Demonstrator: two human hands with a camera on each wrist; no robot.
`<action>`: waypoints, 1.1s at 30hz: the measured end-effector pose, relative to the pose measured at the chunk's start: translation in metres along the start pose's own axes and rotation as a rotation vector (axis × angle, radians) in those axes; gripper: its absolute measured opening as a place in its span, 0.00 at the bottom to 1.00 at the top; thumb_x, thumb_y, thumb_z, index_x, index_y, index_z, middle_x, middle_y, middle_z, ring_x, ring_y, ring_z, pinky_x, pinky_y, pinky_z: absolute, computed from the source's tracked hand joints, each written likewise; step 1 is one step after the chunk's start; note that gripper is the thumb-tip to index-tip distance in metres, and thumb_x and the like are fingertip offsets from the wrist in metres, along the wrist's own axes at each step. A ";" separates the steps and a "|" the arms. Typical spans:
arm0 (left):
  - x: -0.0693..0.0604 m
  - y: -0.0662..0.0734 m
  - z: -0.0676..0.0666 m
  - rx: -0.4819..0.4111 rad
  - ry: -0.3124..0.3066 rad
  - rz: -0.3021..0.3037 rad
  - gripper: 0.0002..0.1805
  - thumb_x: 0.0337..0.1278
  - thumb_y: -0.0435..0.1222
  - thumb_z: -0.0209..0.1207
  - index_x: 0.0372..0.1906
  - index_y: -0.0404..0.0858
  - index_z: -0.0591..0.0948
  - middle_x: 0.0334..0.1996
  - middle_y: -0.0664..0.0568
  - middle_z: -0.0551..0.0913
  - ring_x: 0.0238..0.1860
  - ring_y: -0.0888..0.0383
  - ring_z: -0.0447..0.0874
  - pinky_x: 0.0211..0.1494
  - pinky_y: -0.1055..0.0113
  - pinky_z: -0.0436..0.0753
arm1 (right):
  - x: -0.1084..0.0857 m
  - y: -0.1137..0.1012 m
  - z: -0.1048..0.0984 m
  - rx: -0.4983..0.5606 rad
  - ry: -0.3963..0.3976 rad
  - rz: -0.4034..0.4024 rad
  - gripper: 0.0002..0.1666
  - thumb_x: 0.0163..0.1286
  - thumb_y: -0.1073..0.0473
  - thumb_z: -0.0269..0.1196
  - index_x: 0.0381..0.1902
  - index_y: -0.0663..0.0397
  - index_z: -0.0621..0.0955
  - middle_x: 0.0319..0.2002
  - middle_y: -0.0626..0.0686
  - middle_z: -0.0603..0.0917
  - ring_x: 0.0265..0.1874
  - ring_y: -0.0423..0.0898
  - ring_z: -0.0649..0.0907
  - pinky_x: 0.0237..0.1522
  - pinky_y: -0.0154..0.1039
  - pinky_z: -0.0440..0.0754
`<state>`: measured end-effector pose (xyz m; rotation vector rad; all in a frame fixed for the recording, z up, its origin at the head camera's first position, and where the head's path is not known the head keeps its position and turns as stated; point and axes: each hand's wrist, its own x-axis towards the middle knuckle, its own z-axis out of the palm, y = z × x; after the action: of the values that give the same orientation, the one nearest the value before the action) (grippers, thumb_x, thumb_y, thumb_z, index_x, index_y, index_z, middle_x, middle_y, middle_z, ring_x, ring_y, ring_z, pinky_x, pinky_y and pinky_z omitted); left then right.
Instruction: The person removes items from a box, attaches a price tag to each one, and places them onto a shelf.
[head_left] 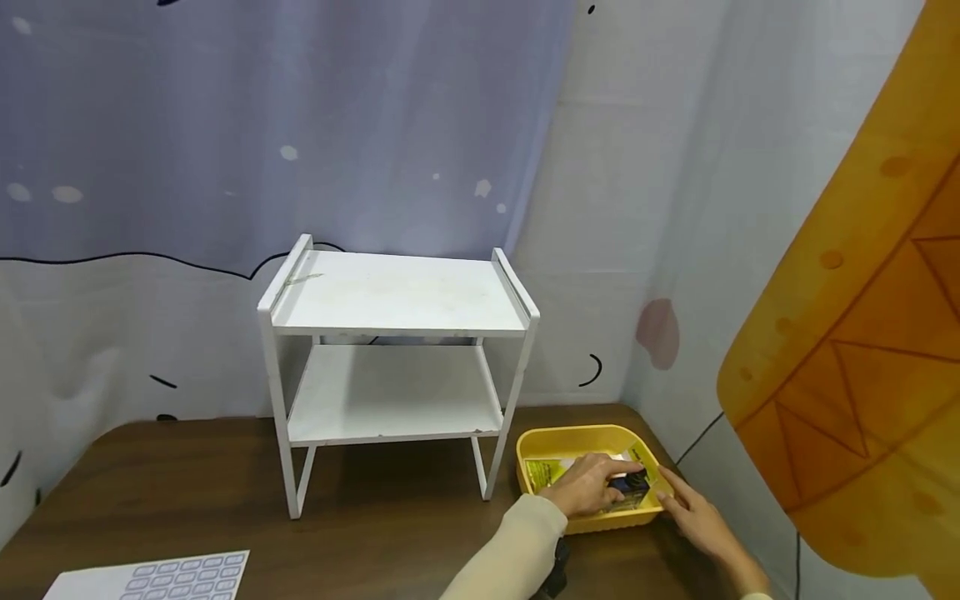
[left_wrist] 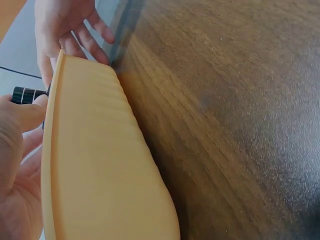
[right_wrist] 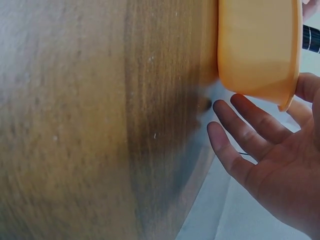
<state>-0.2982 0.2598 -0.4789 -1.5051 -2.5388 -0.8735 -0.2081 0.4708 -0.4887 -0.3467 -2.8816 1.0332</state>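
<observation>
A yellow basket (head_left: 611, 522) stands at the table's right end, with yellow-green packets (head_left: 542, 473) and a dark item (head_left: 636, 482) inside. My left hand (head_left: 587, 486) reaches over its near rim and pinches the dark item; in the left wrist view a black cylinder (left_wrist: 27, 95) with pale rings shows at the thumb of my left hand (left_wrist: 17, 165). At the basket's right end is my right hand (head_left: 697, 518). In the right wrist view my right hand (right_wrist: 280, 155) has its thumb at the basket's rim (right_wrist: 287, 102) and its other fingers spread below, beside the basket's outer wall.
A white two-tier shelf (head_left: 397, 292) stands on the brown table (head_left: 360, 533) left of the basket. At the front left lies a white sheet with a printed grid (head_left: 183, 579). Printed curtains hang behind and to the right, with an orange shape (head_left: 847, 358).
</observation>
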 end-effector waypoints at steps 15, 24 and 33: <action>0.006 0.002 0.010 0.163 0.001 0.018 0.37 0.56 0.37 0.70 0.70 0.60 0.72 0.52 0.63 0.86 0.45 0.67 0.86 0.48 0.76 0.82 | -0.002 -0.001 0.002 0.003 0.021 0.004 0.35 0.76 0.51 0.56 0.76 0.58 0.63 0.45 0.63 0.86 0.41 0.52 0.88 0.30 0.38 0.81; 0.006 0.001 0.014 0.222 0.001 -0.007 0.38 0.55 0.45 0.70 0.72 0.62 0.69 0.54 0.63 0.85 0.49 0.66 0.85 0.53 0.73 0.82 | 0.000 -0.001 0.004 -0.010 0.023 0.003 0.35 0.76 0.49 0.56 0.76 0.54 0.64 0.33 0.54 0.82 0.35 0.47 0.86 0.30 0.36 0.78; 0.008 0.001 0.018 0.228 0.023 0.031 0.38 0.57 0.42 0.70 0.72 0.62 0.69 0.49 0.60 0.87 0.44 0.65 0.86 0.47 0.74 0.83 | -0.003 -0.001 0.003 -0.030 0.050 0.010 0.34 0.76 0.50 0.56 0.75 0.52 0.65 0.26 0.50 0.76 0.26 0.43 0.79 0.29 0.35 0.74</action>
<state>-0.2976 0.2751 -0.4906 -1.4516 -2.4918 -0.5702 -0.2059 0.4674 -0.4905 -0.3839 -2.8559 0.9699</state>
